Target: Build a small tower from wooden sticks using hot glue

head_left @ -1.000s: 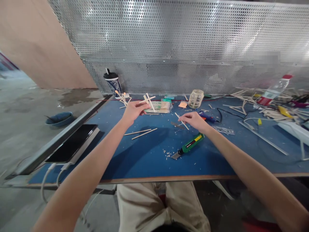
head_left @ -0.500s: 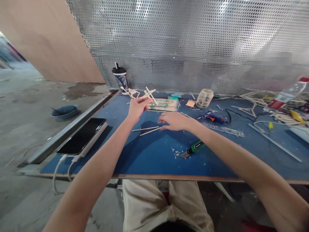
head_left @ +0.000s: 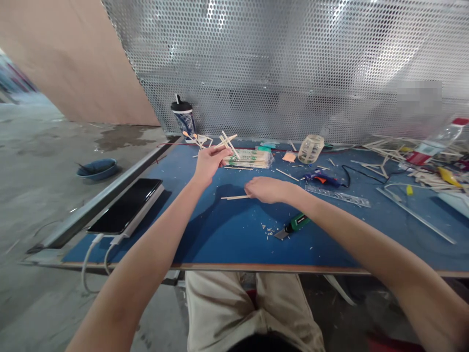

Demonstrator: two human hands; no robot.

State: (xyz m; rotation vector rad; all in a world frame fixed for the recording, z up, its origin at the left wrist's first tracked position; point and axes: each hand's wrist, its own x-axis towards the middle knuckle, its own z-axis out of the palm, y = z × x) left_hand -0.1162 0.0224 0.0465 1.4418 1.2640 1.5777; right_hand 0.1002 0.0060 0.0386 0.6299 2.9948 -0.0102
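In the head view my left hand (head_left: 210, 164) is raised over the far part of the blue table, its fingers pinched on a small frame of crossed wooden sticks (head_left: 229, 141). Parts of that frame stick out on both sides of the fingers. My right hand (head_left: 267, 189) is closed on the right ends of two thin wooden sticks (head_left: 234, 197), which lie close together and point left. Behind the hands is a clear bag of wooden sticks (head_left: 256, 157) with green print. A green utility knife (head_left: 298, 222) lies nearer to me, beside small wood chips.
A phone (head_left: 126, 205) with white cables lies at the left edge. A lidded cup (head_left: 184, 120) stands at the back. Rightward are a round stick-built piece (head_left: 310, 149), a blue glue gun (head_left: 324, 178), a ruler (head_left: 337, 195) and a bottle (head_left: 436, 144).
My right hand has closed on the two sticks, bringing them together and shifting them right. My left hand keeps its hold on the stick frame, almost in the same place.
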